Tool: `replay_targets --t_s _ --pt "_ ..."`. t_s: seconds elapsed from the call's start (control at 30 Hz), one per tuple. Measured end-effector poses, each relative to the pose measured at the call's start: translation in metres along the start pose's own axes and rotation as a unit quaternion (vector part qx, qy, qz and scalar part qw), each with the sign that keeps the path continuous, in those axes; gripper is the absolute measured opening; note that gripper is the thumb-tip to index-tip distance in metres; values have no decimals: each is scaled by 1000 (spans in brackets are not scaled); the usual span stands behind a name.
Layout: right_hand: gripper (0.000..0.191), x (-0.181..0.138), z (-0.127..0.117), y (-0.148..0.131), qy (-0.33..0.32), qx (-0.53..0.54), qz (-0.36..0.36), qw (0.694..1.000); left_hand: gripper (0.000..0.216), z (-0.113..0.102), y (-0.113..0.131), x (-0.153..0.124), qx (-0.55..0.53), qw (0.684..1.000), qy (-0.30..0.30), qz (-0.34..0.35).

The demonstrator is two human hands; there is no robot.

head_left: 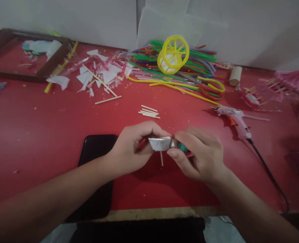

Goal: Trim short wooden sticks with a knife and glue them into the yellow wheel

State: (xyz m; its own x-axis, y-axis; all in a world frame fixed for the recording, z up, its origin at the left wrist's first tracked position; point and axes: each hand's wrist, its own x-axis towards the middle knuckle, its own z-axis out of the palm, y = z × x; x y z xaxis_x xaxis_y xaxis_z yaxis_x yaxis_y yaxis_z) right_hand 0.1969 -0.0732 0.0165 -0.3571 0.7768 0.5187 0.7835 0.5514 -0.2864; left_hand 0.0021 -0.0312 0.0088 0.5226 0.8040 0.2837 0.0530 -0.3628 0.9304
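Over the front of the red table, my right hand (pixel 202 152) is closed round the green handle of a small knife (pixel 160 144). Its wide, grey blade points left, toward my other hand. My left hand (pixel 131 146) is closed, thumb and fingers pinching a thin wooden stick (pixel 161 158) whose lower end shows below the blade. The blade hides the upper part of that stick, so I cannot tell how deep the contact is. Just beyond my hands lie several short cut sticks (pixel 149 112) in a loose group.
A black phone (pixel 98 148) lies under my left forearm. On the right rests a pink glue gun (pixel 236 119) with its cord. Toward the back are pipe cleaners (pixel 149 57), a yellow wheel-like frame (pixel 176 52), scissors (pixel 212 82), paper scraps (pixel 111 76) and a brown tray (pixel 40 76).
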Motion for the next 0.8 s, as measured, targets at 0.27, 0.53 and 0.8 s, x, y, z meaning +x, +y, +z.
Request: replay_targets --t_s 0.27,0.53,0.8 --pt "27 0 0 -1 1 14 12 1000 20 1 0 1 -17 1000 5 -9" --pt "38 0 0 -3 -1 21 7 1000 26 -1 -9 -2 -81 997 -11 4" --pt "41 2 -2 -6 0 54 16 998 23 -2 -10 -2 -107 994 -10 8"
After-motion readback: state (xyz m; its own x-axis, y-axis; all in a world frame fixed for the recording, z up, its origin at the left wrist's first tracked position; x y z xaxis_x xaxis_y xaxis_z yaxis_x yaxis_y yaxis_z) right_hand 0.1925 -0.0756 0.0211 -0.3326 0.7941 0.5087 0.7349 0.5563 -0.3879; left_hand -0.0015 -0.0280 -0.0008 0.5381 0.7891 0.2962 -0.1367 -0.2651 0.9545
